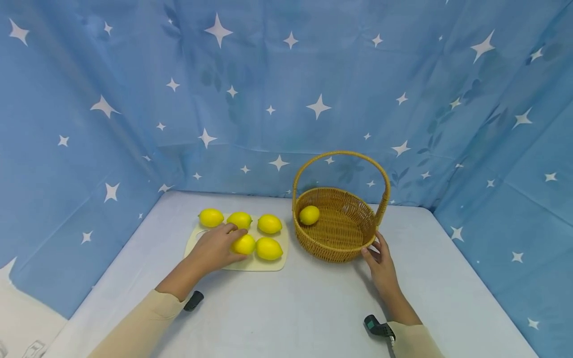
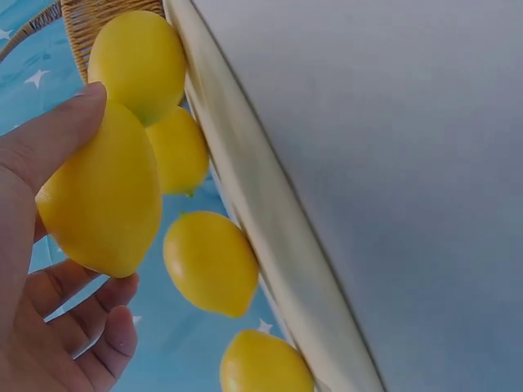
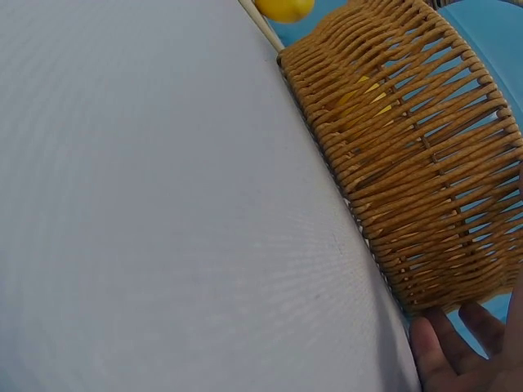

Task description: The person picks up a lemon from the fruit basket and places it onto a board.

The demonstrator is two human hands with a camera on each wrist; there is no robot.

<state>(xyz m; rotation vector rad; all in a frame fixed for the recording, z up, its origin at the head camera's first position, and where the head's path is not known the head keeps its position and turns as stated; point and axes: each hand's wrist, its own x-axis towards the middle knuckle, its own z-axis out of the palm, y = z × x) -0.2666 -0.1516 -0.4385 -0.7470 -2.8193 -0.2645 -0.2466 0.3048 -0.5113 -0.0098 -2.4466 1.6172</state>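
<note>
My left hand [image 1: 219, 247] is over the cream board, its thumb and fingers gripping a yellow lemon [image 2: 106, 192]. In the left wrist view, the thumb lies on one side of that lemon and fingertips touch its far side. Another lemon [image 1: 268, 248] sits just right of it, and several more, such as the far-left lemon [image 1: 211, 218], form a row behind. My right hand [image 1: 382, 266] holds the right side of a wicker basket [image 1: 335, 254], thumb at its front wall and fingers around the side. One lemon [image 1: 309, 215] lies inside the basket, at its left.
The cream board [image 1: 264, 267] rests on a white-covered table [image 1: 286, 308], left of the basket. The basket's tall arched handle [image 1: 342, 152] stands upright. Blue star-patterned curtains [image 1: 250, 119] hang behind and on both sides.
</note>
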